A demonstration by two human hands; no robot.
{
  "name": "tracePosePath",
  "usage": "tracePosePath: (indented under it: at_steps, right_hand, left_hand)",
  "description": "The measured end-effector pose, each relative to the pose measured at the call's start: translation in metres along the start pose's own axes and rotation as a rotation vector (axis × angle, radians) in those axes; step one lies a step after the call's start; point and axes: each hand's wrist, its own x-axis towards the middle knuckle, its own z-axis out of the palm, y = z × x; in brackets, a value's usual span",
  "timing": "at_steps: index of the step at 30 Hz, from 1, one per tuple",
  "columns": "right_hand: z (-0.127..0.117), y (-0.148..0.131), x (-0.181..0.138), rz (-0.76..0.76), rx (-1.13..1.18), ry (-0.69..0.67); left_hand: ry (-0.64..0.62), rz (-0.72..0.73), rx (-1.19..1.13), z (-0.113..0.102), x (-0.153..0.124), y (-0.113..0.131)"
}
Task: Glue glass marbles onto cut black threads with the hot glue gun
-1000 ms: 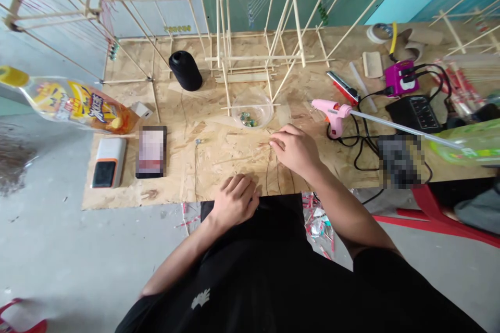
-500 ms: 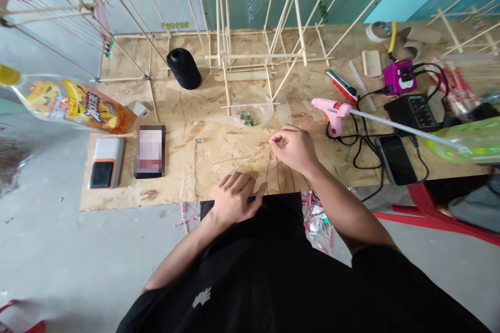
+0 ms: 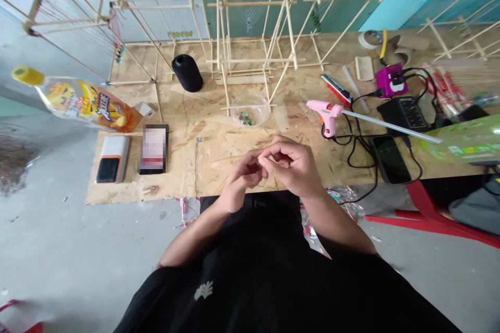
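My left hand (image 3: 241,181) and my right hand (image 3: 299,167) meet fingertip to fingertip above the front edge of the wooden board (image 3: 219,166). The right thumb and index finger are pinched, and the left fingers curl in close beside them. Whatever lies between the fingertips is too small or too hidden to make out. Just beyond the hands, a clear plastic bowl (image 3: 261,115) holds several glass beads (image 3: 246,119). To the left, a thin dark thread (image 3: 196,169) runs to the front edge from a small shiny bead (image 3: 198,139).
Wooden stick frames (image 3: 255,61) stand behind the bowl. A black thread cone (image 3: 187,74), a drink bottle (image 3: 91,104), a power bank (image 3: 112,160) and a phone (image 3: 153,151) are leftward. To the right lie a pink glue gun (image 3: 325,112), cables, and a dark phone (image 3: 389,159).
My left hand has lifted from the board's edge, and my right hand has come down and turned to meet it. The threads seen below the right hand no longer show. The view has shifted slightly.
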Motion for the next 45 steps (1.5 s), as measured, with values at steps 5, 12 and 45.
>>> tracePosePath:
  at_steps: [5, 12, 45]
  right_hand:
    - [0.012, 0.004, -0.008, 0.015, 0.109, 0.039]
    - [0.025, 0.005, -0.019, 0.030, 0.187, 0.072]
    - [0.035, 0.012, -0.037, -0.275, -0.277, 0.073]
  left_hand:
    - [0.229, -0.140, -0.179, 0.013, -0.009, 0.013]
    - [0.367, -0.160, -0.110, 0.017, -0.015, 0.027]
    - [0.444, -0.202, -0.029, -0.006, -0.035, 0.019]
